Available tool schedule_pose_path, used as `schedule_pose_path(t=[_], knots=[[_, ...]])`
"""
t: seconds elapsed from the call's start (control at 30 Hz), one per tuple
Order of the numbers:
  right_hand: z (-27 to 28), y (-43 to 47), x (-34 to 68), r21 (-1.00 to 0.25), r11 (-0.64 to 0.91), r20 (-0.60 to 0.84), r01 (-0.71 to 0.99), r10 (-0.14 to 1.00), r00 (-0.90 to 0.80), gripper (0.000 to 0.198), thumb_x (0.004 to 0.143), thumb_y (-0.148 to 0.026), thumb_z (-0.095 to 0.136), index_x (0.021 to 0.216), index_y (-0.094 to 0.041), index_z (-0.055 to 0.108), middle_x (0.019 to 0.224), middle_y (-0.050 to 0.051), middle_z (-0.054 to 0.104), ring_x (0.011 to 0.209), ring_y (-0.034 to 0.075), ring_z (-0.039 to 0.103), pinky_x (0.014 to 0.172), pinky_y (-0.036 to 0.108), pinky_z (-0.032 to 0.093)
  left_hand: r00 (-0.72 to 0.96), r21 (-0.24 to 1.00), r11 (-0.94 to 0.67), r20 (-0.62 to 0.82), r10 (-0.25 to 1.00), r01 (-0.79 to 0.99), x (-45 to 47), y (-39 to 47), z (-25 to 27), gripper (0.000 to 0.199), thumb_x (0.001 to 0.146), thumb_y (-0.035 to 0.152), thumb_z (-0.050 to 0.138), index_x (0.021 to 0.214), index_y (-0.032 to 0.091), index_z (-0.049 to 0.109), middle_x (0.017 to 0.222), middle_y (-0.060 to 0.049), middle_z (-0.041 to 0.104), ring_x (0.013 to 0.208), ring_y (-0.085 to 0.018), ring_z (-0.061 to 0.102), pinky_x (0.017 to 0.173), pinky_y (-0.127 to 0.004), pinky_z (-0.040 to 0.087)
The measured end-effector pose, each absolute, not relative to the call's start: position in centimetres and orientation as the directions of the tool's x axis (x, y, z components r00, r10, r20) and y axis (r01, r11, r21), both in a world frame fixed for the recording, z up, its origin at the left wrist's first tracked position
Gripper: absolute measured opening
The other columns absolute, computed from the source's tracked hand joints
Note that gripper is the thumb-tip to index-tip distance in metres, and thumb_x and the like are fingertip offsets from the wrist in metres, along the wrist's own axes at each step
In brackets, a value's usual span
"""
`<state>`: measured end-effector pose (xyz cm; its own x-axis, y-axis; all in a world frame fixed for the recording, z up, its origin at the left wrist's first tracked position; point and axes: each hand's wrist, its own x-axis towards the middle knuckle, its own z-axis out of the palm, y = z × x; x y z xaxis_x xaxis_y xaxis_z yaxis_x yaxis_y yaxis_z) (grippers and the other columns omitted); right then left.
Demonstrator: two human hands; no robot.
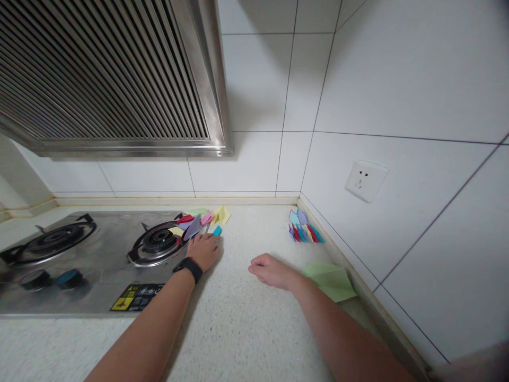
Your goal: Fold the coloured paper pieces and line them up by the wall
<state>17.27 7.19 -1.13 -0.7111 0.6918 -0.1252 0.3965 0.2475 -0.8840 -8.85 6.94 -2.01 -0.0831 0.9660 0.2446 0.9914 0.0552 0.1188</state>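
My left hand point(204, 251), with a black watch on its wrist, rests at the right edge of the stove, its fingers stretched forward. A small blue paper piece point(217, 231) lies at its fingertips. Just beyond is a loose heap of folded coloured papers: a purple piece point(192, 228), a red piece point(185, 218), a pink piece point(207, 218) and a yellow piece point(221, 215). Over the counter's middle, my right hand point(272, 270) is curled into a loose fist, with nothing seen sticking out of it. Rows of small folded papers point(304, 233) sit beyond it to the right.
A light green paper sheet point(332, 281) lies by the right wall, partly behind my right forearm. The steel gas stove point(107, 265) with its burners and knobs fills the left side. Above it hangs a range hood point(214, 106). A wall socket point(366, 180) is at right.
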Motion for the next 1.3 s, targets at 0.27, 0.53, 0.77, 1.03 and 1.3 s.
schedule_pose_path(t=[0.27, 0.53, 0.77, 1.03, 1.3], knots=[[-0.9, 7.1, 17.2, -0.878, 0.251, -0.129, 0.409, 0.697, -0.706, 0.033, 0.087, -0.034, 0.049, 0.060, -0.019, 0.036, 0.048, -0.009, 0.029, 0.043, 0.006, 0.025, 0.044, 0.023, 0.016, 0.054, 0.210, -0.127, 0.321, 0.946, 0.969, -7.5, 6.4, -0.6, 0.022, 0.085, 0.022, 0.053, 0.101, 0.024, 0.069, 0.109, -0.006, 0.067, 0.101, -0.020, 0.060, 0.091, -0.030, 0.042], [-1.1, 7.0, 17.1, -0.896, 0.222, -0.126, 0.385, 0.704, -0.699, 0.032, 0.086, -0.032, 0.050, 0.061, -0.019, 0.036, 0.049, -0.009, 0.030, 0.044, 0.006, 0.026, 0.044, 0.023, 0.017, 0.206, 0.473, -0.462, 0.496, 0.843, 0.750, -5.5, 5.9, -1.1, 0.022, 0.090, 0.018, 0.047, 0.099, 0.023, 0.066, 0.110, -0.005, 0.066, 0.102, -0.018, 0.060, 0.092, -0.031, 0.046], [-2.0, 7.0, 16.9, -0.937, 0.158, -0.093, 0.311, 0.747, -0.659, 0.032, 0.087, -0.035, 0.050, 0.062, -0.020, 0.036, 0.049, -0.009, 0.029, 0.043, 0.007, 0.025, 0.043, 0.022, 0.017, 0.177, 0.717, -0.497, 0.476, 0.861, 0.489, -3.6, 4.3, -0.3, 0.022, 0.092, 0.029, 0.047, 0.099, 0.021, 0.067, 0.116, -0.009, 0.064, 0.089, -0.018, 0.062, 0.075, -0.030, 0.052], [-2.1, 7.0, 16.1, -0.939, 0.272, 0.152, 0.212, 0.878, -0.454, 0.037, 0.086, -0.039, 0.049, 0.059, -0.021, 0.033, 0.053, -0.006, 0.028, 0.052, 0.010, 0.029, 0.050, 0.024, 0.021, 0.086, 0.955, -0.271, 0.262, 0.961, 0.122, -2.8, 4.4, -1.0, 0.027, 0.086, 0.042, 0.058, 0.095, 0.017, 0.062, 0.118, -0.010, 0.063, 0.060, -0.009, 0.057, 0.047, -0.020, 0.043], [-1.8, 6.9, 16.4, -0.931, 0.360, 0.350, 0.061, 0.928, -0.130, 0.021, 0.086, -0.037, 0.049, 0.075, -0.022, 0.039, 0.066, -0.004, 0.037, 0.062, 0.012, 0.037, 0.056, 0.023, 0.032, 0.107, 0.948, -0.271, 0.257, 0.961, 0.163, -3.9, 4.6, 0.1, 0.029, 0.085, 0.043, 0.060, 0.094, 0.016, 0.062, 0.119, -0.011, 0.062, 0.062, -0.009, 0.057, 0.049, -0.020, 0.042]])
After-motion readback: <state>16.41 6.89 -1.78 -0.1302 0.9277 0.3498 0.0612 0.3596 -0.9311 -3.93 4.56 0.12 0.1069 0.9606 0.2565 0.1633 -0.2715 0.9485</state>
